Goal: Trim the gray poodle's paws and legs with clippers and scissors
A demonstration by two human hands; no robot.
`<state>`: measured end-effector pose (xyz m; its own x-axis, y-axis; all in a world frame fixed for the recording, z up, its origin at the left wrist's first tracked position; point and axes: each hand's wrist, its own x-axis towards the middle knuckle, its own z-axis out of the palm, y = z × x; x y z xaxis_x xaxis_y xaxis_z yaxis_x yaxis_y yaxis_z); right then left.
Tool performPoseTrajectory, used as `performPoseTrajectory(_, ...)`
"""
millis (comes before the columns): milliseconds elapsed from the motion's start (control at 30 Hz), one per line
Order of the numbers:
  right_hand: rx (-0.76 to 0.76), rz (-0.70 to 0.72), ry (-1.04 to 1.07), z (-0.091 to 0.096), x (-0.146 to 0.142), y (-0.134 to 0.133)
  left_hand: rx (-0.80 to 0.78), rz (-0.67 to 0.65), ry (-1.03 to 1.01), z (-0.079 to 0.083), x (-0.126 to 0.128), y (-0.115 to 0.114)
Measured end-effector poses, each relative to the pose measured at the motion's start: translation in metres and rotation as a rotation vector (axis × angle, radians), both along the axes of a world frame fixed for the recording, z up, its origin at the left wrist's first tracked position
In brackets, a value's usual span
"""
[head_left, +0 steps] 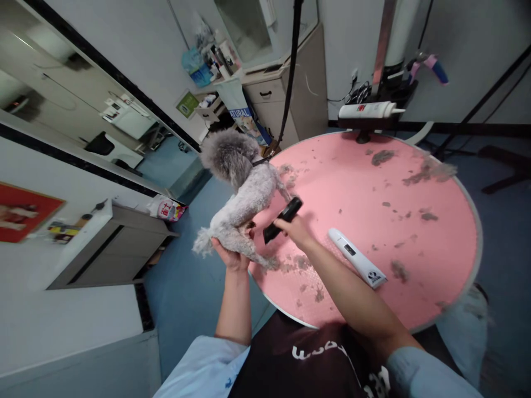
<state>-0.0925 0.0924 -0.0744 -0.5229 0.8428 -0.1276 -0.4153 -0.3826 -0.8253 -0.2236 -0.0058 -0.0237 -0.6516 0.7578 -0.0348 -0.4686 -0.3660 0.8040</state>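
Observation:
A grey curly-haired dog stands at the left edge of the pink round grooming table, a dark strap at its neck. Its head is fluffy; its body is clipped short. My left hand is closed around one of its hind legs, near the tail. In my right hand is a black hair clipper, its wide end pointing toward the hind legs, a small gap apart from the coat. A white clipper lies on the table beside my right forearm.
Tufts of cut hair are scattered over the table. A white bottle with a nozzle lies on a holder at the far edge. The black strap hangs from above to the dog's neck. A cabinet stands behind, a mirror at left.

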Motion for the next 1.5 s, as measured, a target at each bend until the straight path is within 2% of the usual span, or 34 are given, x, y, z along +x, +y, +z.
performPoseTrajectory(100, -0.095, -0.171, 0.087, 0.012, 0.002, -0.001, -0.048, -0.019, -0.017, 0.001, 0.000, -0.006)
performPoseTrajectory(233, -0.206, -0.386, 0.183, 0.026, -0.004, -0.022, -0.080, -0.053, -0.005, 0.001, 0.004, -0.010)
performPoseTrajectory(400, -0.106, -0.341, 0.092, 0.035, -0.007, -0.035, -0.144, 0.005, -0.008, -0.005, 0.009, -0.012)
performPoseTrajectory(567, -0.081, -0.521, 0.142, 0.040, -0.003, -0.028, -0.148, -0.032, 0.004, -0.008, 0.013, -0.013)
performPoseTrajectory(733, -0.011, -0.422, 0.103, 0.036, -0.003, -0.027, -0.158, -0.025, 0.022, -0.013, 0.011, -0.012)
performPoseTrajectory(867, -0.184, -0.558, 0.244, 0.038, 0.000, -0.008, -0.200, 0.007, 0.028, -0.023, 0.004, -0.014)
performPoseTrajectory(933, -0.223, -0.592, 0.280, 0.041, -0.001, 0.000, -0.217, 0.016, 0.024, -0.026, 0.003, -0.014)
performPoseTrajectory(1133, -0.204, -0.440, 0.247, 0.042, -0.012, -0.012, -0.189, 0.047, 0.050, -0.024, 0.007, -0.013)
performPoseTrajectory(1333, -0.277, -0.608, 0.316, 0.045, -0.012, -0.005, -0.187, -0.006, 0.049, -0.021, 0.009, -0.013)
performPoseTrajectory(1500, -0.118, -0.417, 0.197, 0.042, -0.015, -0.011, -0.199, -0.004, 0.053, -0.023, 0.009, -0.013)
